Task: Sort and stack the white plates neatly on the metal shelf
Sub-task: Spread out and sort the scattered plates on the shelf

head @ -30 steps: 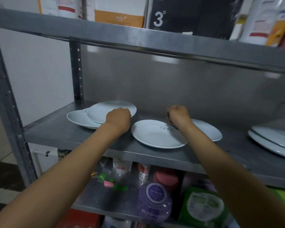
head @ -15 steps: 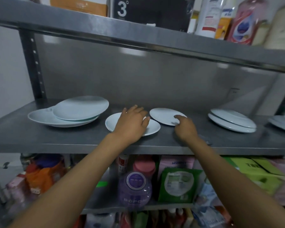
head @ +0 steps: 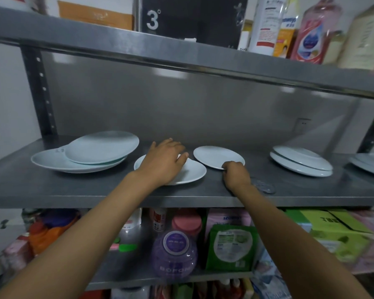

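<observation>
Two white plates sit side by side in the middle of the metal shelf (head: 52,186). The left hand (head: 162,162) lies flat and open on top of the near plate (head: 190,172), fingers spread, holding nothing. The right hand (head: 235,174) is curled at the front edge of the far plate (head: 217,156); I cannot tell if it really pinches it. To the left is a pile of two plates (head: 84,156). To the right is another pile (head: 300,162). Bottles and packs fill the shelf below.
</observation>
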### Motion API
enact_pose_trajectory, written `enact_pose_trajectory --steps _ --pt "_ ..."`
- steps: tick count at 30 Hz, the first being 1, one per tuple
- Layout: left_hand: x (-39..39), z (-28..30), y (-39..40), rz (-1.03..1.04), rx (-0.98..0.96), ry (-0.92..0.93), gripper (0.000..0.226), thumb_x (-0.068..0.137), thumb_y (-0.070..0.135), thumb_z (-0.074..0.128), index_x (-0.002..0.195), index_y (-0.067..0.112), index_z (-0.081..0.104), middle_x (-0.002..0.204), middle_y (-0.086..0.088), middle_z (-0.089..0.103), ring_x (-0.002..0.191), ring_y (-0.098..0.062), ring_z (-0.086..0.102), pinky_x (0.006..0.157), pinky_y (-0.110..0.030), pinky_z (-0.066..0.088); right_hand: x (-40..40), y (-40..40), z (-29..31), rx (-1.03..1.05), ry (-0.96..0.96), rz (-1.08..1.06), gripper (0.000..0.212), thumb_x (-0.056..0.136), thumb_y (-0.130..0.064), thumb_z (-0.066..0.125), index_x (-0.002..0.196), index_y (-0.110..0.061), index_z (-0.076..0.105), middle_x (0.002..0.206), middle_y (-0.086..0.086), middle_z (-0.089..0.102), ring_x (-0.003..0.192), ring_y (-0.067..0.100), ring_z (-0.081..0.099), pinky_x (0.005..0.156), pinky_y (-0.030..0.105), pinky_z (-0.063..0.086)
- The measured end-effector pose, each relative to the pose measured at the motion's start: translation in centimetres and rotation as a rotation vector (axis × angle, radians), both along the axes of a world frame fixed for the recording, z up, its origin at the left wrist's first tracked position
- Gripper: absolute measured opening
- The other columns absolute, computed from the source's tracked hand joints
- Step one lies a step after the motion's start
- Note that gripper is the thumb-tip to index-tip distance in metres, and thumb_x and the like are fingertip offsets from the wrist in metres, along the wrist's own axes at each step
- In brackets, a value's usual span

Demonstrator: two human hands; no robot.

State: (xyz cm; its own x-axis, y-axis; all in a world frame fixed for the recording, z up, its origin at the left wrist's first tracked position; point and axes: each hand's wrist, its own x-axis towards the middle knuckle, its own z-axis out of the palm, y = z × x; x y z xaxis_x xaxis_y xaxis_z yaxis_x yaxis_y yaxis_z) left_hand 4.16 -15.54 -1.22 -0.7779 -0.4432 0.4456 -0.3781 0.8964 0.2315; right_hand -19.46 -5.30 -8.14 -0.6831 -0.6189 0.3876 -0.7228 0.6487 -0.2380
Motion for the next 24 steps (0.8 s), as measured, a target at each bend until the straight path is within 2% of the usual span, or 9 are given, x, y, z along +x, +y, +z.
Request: enact_pose_trajectory --steps 3,7,10,12,15,17,19,21,24 --pt "0.1 0.1 0.0 0.008 -0.038 -0.073 0.035 0.099 0.036 0.039 0.123 0.018 0.058 0.141 0.002 0.047 0.142 -0.019 0.023 0.112 -0.053 0.016 -0.1 0.0 0.2 -0.055 0.008 -0.023 0.019 0.082 -0.005 0.049 0.086 -0.008 0.067 0.092 0.015 0.067 0.088 0.036 0.061 0.068 0.032 0.047" --pt "-0.3 0.1 -0.2 -0.024 -0.054 -0.03 0.03 0.098 0.034 0.043 0.115 0.017 0.061 0.131 0.003 0.053 0.138 -0.02 0.031 0.109 -0.052 0.023 0.0 0.6 1.5 -0.235 0.09 0.04 0.018 0.085 -0.005 0.053 0.069 -0.004 0.059 0.071 0.016 0.063 0.069 0.032 0.059 0.058 0.031 0.039" --pt "-0.7 0.3 -0.4 -0.016 -0.127 -0.009 0.026 0.096 0.031 0.046 0.111 0.017 0.061 0.123 0.003 0.057 0.128 -0.02 0.041 0.105 -0.051 0.031 0.4 1.2 3.6 -0.469 0.078 0.142 0.026 0.078 0.003 0.053 0.055 -0.003 0.041 0.054 0.012 0.041 0.054 0.018 0.04 0.05 0.032 0.03" --pt "-1.0 0.3 -0.7 -0.01 -0.201 -0.029 0.024 0.094 0.029 0.048 0.112 0.019 0.06 0.122 0.003 0.058 0.122 -0.02 0.044 0.104 -0.051 0.034 1.1 1.6 4.9 -0.546 0.118 0.226 0.022 0.075 0.006 0.053 0.057 0.004 0.041 0.053 0.014 0.039 0.051 0.018 0.035 0.048 0.032 0.03" --pt "-1.5 0.3 -1.0 -0.068 -0.225 0.032 0.031 0.09 0.022 0.054 0.121 0.018 0.057 0.123 0.0 0.059 0.119 -0.023 0.048 0.099 -0.051 0.039 3.0 1.8 6.0 -0.556 0.225 0.313 0.011 0.076 0.008 0.059 0.065 0.009 0.057 0.06 0.021 0.057 0.059 0.034 0.052 0.059 0.037 0.04" --pt "-1.6 0.4 -1.1 -0.101 -0.199 0.111 0.04 0.088 0.016 0.059 0.128 0.014 0.053 0.13 -0.004 0.057 0.122 -0.027 0.047 0.099 -0.048 0.041 4.6 1.8 6.7 -0.591 0.286 0.375 0.004 0.078 0.005 0.064 0.074 0.005 0.066 0.07 0.016 0.067 0.071 0.03 0.057 0.07 0.026 0.041" --pt "-1.4 0.5 -1.3 -0.108 -0.198 0.181 0.046 0.086 0.009 0.061 0.131 0.011 0.052 0.134 -0.007 0.055 0.125 -0.029 0.047 0.1 -0.044 0.042 6.1 1.5 7.3 -0.626 0.316 0.427 0.006 0.079 0.001 0.067 0.083 0.0 0.071 0.079 0.01 0.071 0.079 0.024 0.06 0.078 0.023 0.041" --pt "-0.9 0.3 -1.8 -0.111 -0.228 0.27 0.039 0.083 0.001 0.06 0.121 0.009 0.061 0.123 -0.01 0.063 0.114 -0.031 0.055 0.093 -0.042 0.047 7.2 1.1 7.6 -0.637 0.314 0.487 0.009 0.079 -0.001 0.068 0.087 -0.003 0.072 0.084 0.007 0.072 0.083 0.025 0.062 0.081 0.026 0.044" --pt "0.4 0.0 -2.8 -0.05 -0.26 0.293 0.014 0.084 0.002 0.055 0.083 0.012 0.065 0.079 -0.007 0.066 0.077 -0.03 0.06 0.064 -0.04 0.05 8.5 0.7 7.8 -0.611 0.299 0.566 0.01 0.079 -0.001 0.068 0.088 -0.004 0.073 0.084 0.005 0.072 0.086 0.025 0.062 0.082 0.029 0.047"
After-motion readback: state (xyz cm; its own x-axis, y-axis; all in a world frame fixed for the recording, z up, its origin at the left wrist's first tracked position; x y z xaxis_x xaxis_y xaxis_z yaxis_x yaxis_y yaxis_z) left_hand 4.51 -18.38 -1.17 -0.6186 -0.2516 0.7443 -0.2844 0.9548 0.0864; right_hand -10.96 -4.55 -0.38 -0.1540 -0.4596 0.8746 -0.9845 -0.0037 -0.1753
